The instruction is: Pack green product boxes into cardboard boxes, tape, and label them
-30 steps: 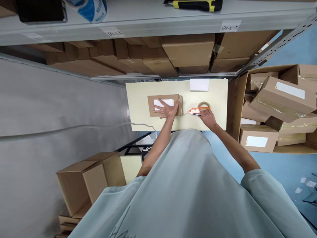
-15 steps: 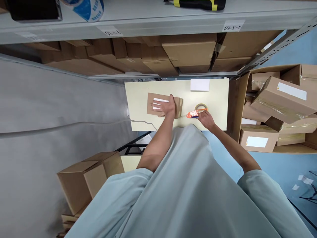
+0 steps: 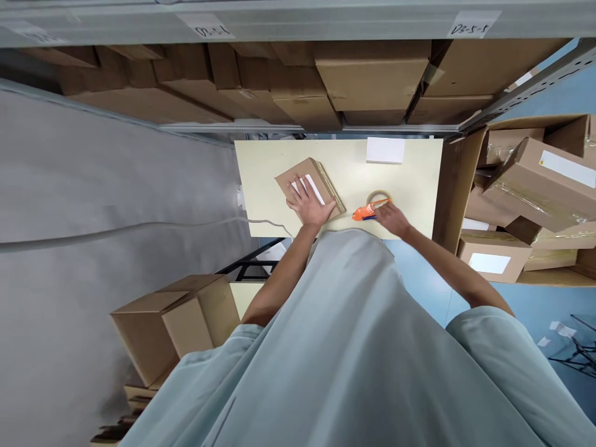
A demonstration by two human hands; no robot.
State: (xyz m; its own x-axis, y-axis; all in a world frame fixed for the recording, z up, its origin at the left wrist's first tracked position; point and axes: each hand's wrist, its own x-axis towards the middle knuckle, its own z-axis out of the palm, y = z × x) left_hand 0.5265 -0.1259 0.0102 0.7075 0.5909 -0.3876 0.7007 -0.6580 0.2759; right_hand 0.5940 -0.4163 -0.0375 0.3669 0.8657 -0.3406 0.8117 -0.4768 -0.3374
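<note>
A small cardboard box [image 3: 305, 171] with a white label lies turned at an angle on the cream tabletop [image 3: 261, 152]. My left hand [image 3: 308, 203] rests on its top, fingers spread across the label. Tape runs along the box's right edge. To the right, my right hand [image 3: 391, 217] is closed around an orange tape dispenser [image 3: 363, 213] with a tape roll [image 3: 378, 195] on it. The dispenser is held just above or on the tabletop; I cannot tell which. A white stack of paper or labels [image 3: 385, 150] sits at the table's far edge.
A large open carton [image 3: 459, 186] full of taped, labelled boxes stands at the right. Shelving [image 3: 298, 25] loaded with cardboard boxes [image 3: 372, 77] spans the far side. An open carton [image 3: 181, 323] stands at lower left, and a grey cable [image 3: 139, 228] crosses the left side.
The small box has rotated clockwise under my left hand, which has shifted to point more away from me. My right hand still holds the dispenser in nearly the same place. The view has tilted down.
</note>
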